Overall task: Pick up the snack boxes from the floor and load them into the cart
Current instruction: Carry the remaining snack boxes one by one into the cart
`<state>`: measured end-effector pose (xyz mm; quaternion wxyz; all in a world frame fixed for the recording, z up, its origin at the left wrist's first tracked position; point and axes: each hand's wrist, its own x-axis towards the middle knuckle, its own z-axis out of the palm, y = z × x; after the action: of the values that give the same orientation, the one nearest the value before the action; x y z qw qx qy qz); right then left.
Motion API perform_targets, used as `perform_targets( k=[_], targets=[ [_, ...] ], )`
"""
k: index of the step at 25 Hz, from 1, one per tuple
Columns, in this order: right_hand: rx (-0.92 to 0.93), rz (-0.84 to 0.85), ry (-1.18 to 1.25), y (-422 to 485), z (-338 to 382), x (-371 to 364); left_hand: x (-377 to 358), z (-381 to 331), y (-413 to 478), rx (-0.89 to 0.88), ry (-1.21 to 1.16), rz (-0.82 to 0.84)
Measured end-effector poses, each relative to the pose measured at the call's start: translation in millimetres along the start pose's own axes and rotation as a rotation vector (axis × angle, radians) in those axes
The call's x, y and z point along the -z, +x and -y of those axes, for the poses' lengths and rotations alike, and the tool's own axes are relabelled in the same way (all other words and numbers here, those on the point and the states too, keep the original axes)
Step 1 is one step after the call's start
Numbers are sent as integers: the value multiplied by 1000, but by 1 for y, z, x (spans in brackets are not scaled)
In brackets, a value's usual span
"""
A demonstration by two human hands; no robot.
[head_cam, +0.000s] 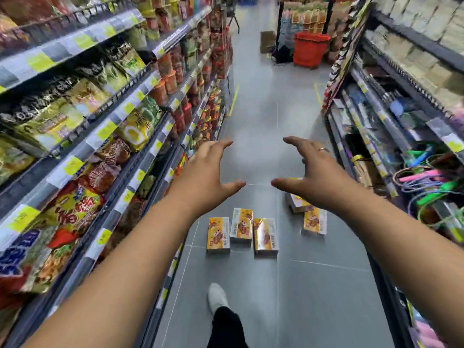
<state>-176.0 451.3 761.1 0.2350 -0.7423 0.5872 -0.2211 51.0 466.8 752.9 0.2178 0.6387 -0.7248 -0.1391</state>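
Supermarket aisle: grey tiled floor (pixel 263 121) between stocked shelves (pixel 100 121). Barely begun, judging by the layout: five snack boxes (pixel 241 228) flat on the floor just ahead, three side by side, a fourth box (pixel 315 222) off to the right, a fifth box (pixel 298 203) partly hidden behind the right hand (pixel 313 172). None lifted, none loaded. Empty, fingers spread, palms turned toward each other: left hand (pixel 208 172) and right hand, held above the boxes. Orange-yellow cartons with pale sides, printed fronts up, apparently undamaged. Possibly the cart: red basket (pixel 310 50) far down the aisle, well apart.
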Motion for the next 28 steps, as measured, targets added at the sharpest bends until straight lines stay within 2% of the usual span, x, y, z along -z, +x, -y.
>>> perform_targets(
  k=[5,10,14,21,28],
  targets=[
    [-67,60,-49,115,-36,-48,-49,56,115,8,-60,101],
    [-214,26,-50,229,-83,-89,-110,105,237,-22,-98,231],
    [-310,34,-50,288,-155,-144,-194,137,302,-4,-115,358],
    [-504,147,-49,344,-329,-291,-408,213,336,275,-223,460],
    [-604,347,-61,365,-502,-472,-630,313,286,546,-256,614]
  ],
)
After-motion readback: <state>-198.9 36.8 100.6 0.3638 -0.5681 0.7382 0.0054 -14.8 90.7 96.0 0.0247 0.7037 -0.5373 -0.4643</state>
